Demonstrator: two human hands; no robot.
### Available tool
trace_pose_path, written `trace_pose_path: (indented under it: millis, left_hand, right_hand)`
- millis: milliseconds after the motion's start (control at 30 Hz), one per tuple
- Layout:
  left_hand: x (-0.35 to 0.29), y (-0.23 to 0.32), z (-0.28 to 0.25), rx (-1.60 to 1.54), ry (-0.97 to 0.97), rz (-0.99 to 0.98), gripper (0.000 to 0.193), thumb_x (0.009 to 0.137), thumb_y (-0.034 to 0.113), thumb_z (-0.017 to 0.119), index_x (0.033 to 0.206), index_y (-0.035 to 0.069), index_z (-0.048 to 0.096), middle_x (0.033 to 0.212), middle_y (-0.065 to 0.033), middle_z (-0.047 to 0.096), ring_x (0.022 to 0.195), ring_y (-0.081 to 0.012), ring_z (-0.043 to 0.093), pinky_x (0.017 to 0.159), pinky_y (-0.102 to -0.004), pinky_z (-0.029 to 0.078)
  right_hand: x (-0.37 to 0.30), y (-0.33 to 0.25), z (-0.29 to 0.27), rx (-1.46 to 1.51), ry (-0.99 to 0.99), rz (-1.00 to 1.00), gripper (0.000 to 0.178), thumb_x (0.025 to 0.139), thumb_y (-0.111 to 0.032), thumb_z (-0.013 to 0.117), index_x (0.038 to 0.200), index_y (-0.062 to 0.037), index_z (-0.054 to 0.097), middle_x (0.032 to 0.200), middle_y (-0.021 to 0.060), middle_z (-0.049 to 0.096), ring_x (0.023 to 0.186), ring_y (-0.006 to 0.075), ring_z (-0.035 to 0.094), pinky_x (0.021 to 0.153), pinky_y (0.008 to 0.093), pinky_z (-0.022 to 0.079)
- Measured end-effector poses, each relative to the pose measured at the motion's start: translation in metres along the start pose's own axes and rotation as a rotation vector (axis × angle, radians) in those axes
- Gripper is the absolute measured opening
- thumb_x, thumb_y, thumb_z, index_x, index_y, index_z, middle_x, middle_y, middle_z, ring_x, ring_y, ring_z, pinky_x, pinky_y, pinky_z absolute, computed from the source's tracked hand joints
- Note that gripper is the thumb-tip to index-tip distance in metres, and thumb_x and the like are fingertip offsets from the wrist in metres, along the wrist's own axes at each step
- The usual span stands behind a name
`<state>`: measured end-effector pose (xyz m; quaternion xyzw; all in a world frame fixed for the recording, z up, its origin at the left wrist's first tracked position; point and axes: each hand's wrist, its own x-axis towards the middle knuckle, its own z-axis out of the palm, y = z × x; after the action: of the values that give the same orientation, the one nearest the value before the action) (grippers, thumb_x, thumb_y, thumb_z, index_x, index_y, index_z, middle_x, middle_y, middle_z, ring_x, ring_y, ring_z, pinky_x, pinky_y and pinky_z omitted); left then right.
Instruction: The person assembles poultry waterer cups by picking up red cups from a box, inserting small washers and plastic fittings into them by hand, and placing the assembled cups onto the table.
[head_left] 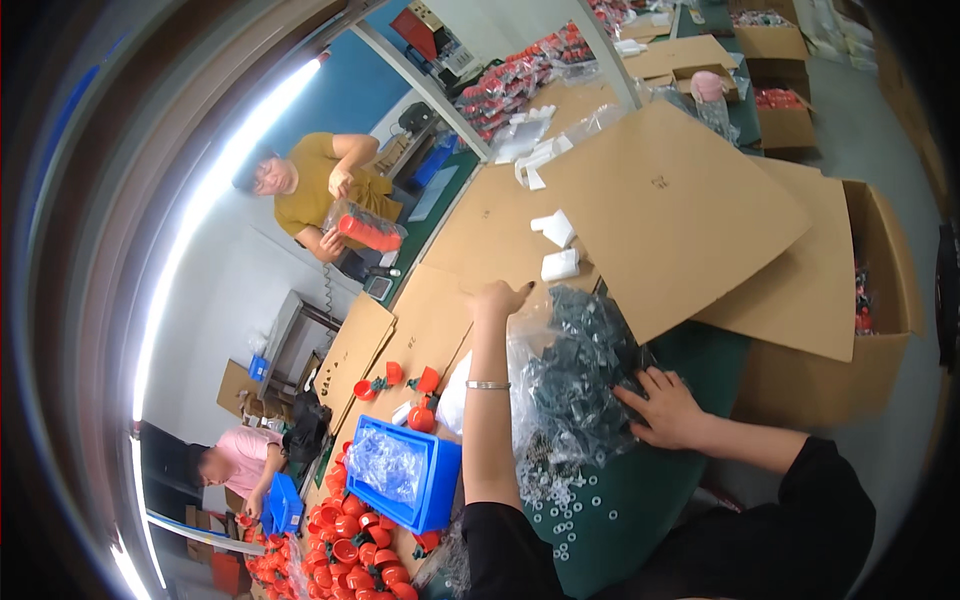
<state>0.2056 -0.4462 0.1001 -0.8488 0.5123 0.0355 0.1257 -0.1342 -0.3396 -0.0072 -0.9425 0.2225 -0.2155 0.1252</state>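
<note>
A clear plastic bag of dark green plastic parts [580,360] lies on the table in front of me. My right hand [662,408] rests on the bag's right side, fingers spread. My left hand [497,298] reaches past the bag's far left edge, above the brown cardboard. One digit sticks out to the right and nothing shows in this hand; its other fingers are partly hidden. Just beyond it are a small white block [560,264] and a folded white piece [553,228]. Small white washers [566,505] and metal bits [540,460] lie at the bag's near end.
A blue bin [437,487] with clear plastic bags stands left, beside many red cup-shaped parts [350,550]. Large cardboard sheets [690,210] lie to the right, near an open carton [800,385]. Two people work across the table; one holds a bag of red parts [370,233].
</note>
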Motion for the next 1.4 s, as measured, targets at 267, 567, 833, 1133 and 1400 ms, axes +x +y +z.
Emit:
trace_pose_path:
  millis: [267, 567, 833, 1133, 1400]
  left_hand:
    - [0.055, 0.011, 0.072, -0.857, -0.250, 0.090, 0.045, 0.083, 0.043, 0.068, 0.097, 0.001, 0.070, 0.081, -0.0052, 0.068, 0.063, -0.0145, 0.061, 0.054, -0.0263, 0.049]
    - [-0.005, 0.017, -0.005, -1.126, 0.327, 0.416, 0.017, 0.097, 0.014, 0.049, 0.101, 0.003, 0.062, 0.084, -0.0043, 0.065, 0.073, -0.0112, 0.061, 0.061, -0.0263, 0.051]
    - [-0.078, 0.034, -0.072, -1.262, 0.412, 0.571, 0.018, 0.097, 0.002, 0.038, 0.097, -0.001, 0.056, 0.082, -0.0090, 0.067, 0.069, -0.0139, 0.064, 0.062, -0.0254, 0.050]
    - [-0.087, 0.058, -0.072, -1.292, 0.789, 0.689, 0.013, 0.094, 0.004, 0.048, 0.098, -0.001, 0.059, 0.082, -0.0080, 0.068, 0.077, -0.0154, 0.064, 0.071, -0.0298, 0.049]
    - [-0.171, 0.037, -0.081, -1.248, 0.611, 0.841, 0.014, 0.091, 0.003, 0.052, 0.102, -0.002, 0.060, 0.093, -0.0099, 0.069, 0.092, -0.0183, 0.066, 0.087, -0.0313, 0.048]
  right_hand:
    - [0.012, -0.009, -0.020, 0.018, -0.060, -0.025, 0.069, 0.081, -0.037, 0.064, 0.143, -0.0185, 0.038, 0.126, 0.0234, 0.046, 0.120, 0.0370, 0.041, 0.098, 0.0472, 0.033]
    - [0.004, 0.003, 0.007, 0.017, -0.002, 0.014, 0.072, 0.077, -0.036, 0.070, 0.140, -0.0181, 0.040, 0.140, 0.0258, 0.034, 0.129, 0.0414, 0.035, 0.102, 0.0525, 0.032]
    - [-0.004, -0.003, 0.012, 0.036, 0.086, -0.143, 0.085, 0.071, -0.041, 0.076, 0.144, -0.0253, 0.035, 0.148, 0.0241, 0.022, 0.133, 0.0455, 0.028, 0.105, 0.0569, 0.027]
    - [-0.007, -0.012, 0.017, 0.002, 0.076, -0.179, 0.083, 0.072, -0.044, 0.074, 0.144, -0.0326, 0.035, 0.152, 0.0211, 0.014, 0.138, 0.0463, 0.016, 0.108, 0.0610, 0.017]
    - [-0.003, -0.013, 0.024, -0.031, 0.080, -0.167, 0.084, 0.071, -0.040, 0.076, 0.144, -0.0326, 0.034, 0.151, 0.0203, 0.014, 0.139, 0.0465, 0.012, 0.110, 0.0604, 0.011]
